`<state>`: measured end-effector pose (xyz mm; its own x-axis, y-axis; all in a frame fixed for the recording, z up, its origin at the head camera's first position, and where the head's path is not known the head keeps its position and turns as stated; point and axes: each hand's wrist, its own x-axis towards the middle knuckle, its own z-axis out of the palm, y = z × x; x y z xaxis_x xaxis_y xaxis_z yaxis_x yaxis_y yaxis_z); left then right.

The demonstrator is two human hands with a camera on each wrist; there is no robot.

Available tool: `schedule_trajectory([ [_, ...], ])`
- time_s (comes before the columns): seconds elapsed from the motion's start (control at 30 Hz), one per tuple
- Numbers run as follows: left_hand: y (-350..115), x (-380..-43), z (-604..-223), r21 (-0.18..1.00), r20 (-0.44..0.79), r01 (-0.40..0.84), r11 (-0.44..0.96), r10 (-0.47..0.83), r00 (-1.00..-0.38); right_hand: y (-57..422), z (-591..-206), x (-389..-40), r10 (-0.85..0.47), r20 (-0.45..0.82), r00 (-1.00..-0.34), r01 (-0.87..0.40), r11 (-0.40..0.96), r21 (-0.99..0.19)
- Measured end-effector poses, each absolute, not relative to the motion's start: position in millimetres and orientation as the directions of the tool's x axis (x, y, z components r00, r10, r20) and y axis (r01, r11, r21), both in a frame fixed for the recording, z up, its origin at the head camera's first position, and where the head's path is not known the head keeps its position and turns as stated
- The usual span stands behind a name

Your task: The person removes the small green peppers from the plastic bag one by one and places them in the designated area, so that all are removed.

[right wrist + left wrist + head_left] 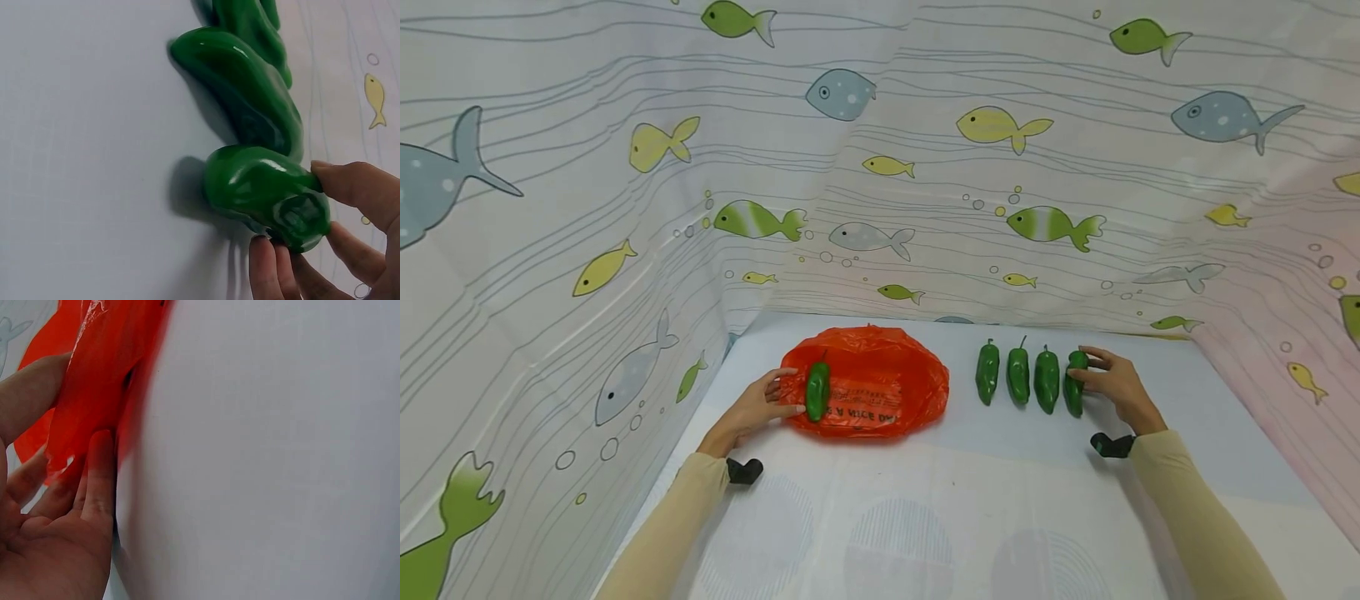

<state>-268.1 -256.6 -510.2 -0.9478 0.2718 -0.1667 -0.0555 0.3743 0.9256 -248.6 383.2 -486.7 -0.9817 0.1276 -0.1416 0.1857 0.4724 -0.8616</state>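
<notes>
My left hand [747, 417] is at the left side of an open red plastic bag [917, 392], holding its edge between thumb and fingers. In the left wrist view, the red plastic [94, 381] passes between the thumb and the fingertips. One green pepper [817, 398] lies in the bag at its left, stem pointing away. At the right, my right hand [1118, 390] pinches the rightmost green pepper [1075, 398] of a row. The right wrist view shows thumb and fingers on either side of this glossy pepper [250, 181].
Three more green peppers, the left one [988, 373], the middle one [1018, 375] and the right one [1047, 380], lie side by side left of my right hand. A white cloth [955, 492] covers the table. Fish-patterned curtains [940, 192] surround it at the back and sides.
</notes>
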Motion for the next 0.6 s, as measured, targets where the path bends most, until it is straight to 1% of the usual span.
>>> schedule_trajectory([
  [0.13,-252,-261,-499,0.924,-0.177,-0.066,0.377,0.267,-0.947,384,-489,-251,0.140,-0.150,-0.979,0.198,0.461,-0.865],
  [0.27,-253,-262,-500,0.923,-0.174,-0.064,0.379,0.264,-0.949,384,-491,-253,0.150,-0.145,-0.978,0.200,0.477,-0.856],
  [0.37,-256,-269,-512,0.924,-0.165,-0.054,0.380,0.267,-0.949,383,-490,-254,0.146,-0.144,-0.979,0.198,0.489,-0.850],
  [0.6,-256,-268,-509,0.922,-0.172,-0.060,0.382,0.265,-0.949,381,-486,-255,0.121,-0.142,-0.982,0.185,0.535,-0.825],
])
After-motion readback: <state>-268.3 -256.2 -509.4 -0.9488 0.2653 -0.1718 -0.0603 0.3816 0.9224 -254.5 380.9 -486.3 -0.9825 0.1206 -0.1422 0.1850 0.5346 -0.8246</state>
